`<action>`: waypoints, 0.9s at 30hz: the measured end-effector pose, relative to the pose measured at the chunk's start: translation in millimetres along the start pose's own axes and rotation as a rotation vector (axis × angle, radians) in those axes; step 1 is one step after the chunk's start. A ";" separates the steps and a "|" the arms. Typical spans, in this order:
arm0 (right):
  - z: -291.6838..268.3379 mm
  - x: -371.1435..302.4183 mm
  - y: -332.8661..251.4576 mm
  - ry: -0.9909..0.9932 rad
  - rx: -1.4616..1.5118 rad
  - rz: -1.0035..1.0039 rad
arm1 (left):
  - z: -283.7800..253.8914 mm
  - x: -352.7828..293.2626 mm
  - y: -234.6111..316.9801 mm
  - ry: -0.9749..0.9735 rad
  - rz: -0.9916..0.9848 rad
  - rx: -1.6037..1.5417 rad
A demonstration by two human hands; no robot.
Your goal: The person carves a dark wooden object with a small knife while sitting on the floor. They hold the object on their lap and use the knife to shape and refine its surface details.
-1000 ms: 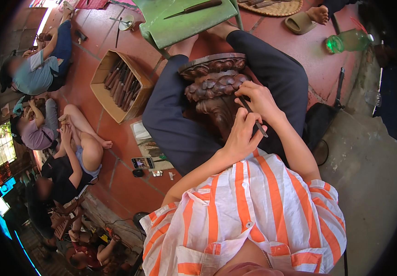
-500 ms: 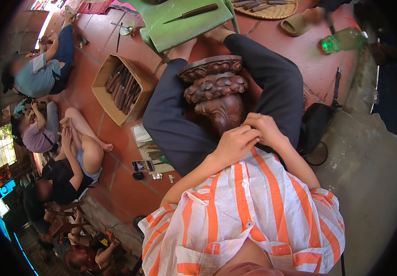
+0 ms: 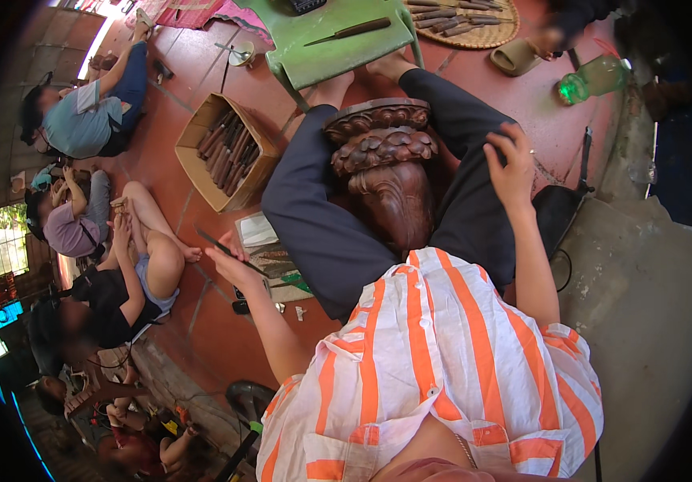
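My left hand (image 3: 235, 263), over the floor left of my legs, is closed on a thin, dark, flat thing (image 3: 216, 243) seen nearly edge-on; its kind is unclear. My right hand (image 3: 513, 170) is raised above my right thigh, fingers apart and holding nothing. Between my legs rests a dark brown carved wooden piece (image 3: 390, 173), with a round top, a leafy band and a tapering lower part against my shirt. Neither hand touches it. Below the left hand lie a white sheet (image 3: 258, 230) and several narrow dark pieces (image 3: 275, 261).
A cardboard box (image 3: 188, 165) of wooden-handled tools stands to the left. Ahead is a green plastic stool (image 3: 326, 52) bearing a pointed tool (image 3: 354, 30). A woven tray (image 3: 502, 34) of tools, a sandal (image 3: 514, 58) and a green bottle (image 3: 595, 80) lie far right. Several people sit leftward.
My hands have parted from the lower end of the carving. The left moved left and took up the thin dark thing; the right rose rightward and opened. The phone's former spot is now covered.
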State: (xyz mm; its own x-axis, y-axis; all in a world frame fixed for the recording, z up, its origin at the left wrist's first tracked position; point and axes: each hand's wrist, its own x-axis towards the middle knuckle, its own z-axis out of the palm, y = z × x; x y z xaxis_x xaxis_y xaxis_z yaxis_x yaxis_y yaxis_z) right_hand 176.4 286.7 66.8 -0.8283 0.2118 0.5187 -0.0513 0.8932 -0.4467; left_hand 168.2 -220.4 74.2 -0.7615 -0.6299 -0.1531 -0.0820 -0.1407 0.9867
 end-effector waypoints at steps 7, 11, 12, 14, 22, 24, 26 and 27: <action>39.1 -5.5 25.3 -0.207 0.013 0.421 | -190.5 37.1 -213.2 0.289 -0.620 -0.238; 21.2 -11.5 37.4 -0.168 -0.025 0.454 | -188.9 28.4 -281.3 0.350 -0.688 -0.159; 21.1 -11.9 38.1 -0.164 -0.030 0.453 | -185.6 26.7 -286.5 0.439 -0.716 -0.123; 22.5 -11.4 39.8 -0.153 -0.024 0.445 | -182.2 24.1 -290.5 0.493 -0.686 -0.009; 25.4 -11.5 37.3 -0.199 -0.046 0.461 | -159.3 25.6 -277.5 0.581 -0.378 0.387; 25.7 -11.1 36.8 -0.196 -0.062 0.450 | -155.0 27.5 -266.6 0.547 -0.367 0.366; 27.7 -9.4 36.5 -0.200 -0.068 0.439 | -154.3 27.9 -260.6 0.542 -0.351 0.352; 29.0 -8.0 36.3 -0.201 -0.070 0.434 | -154.8 28.3 -258.7 0.554 -0.341 0.349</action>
State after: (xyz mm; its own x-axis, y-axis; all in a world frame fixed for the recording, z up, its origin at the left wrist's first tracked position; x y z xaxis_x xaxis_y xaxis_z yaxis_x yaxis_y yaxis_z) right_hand 165.0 305.9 25.3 -0.8568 0.4961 0.1405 0.3549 0.7651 -0.5373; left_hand 267.4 -320.1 -193.9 -0.2288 -0.9009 -0.3688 -0.5261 -0.2043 0.8255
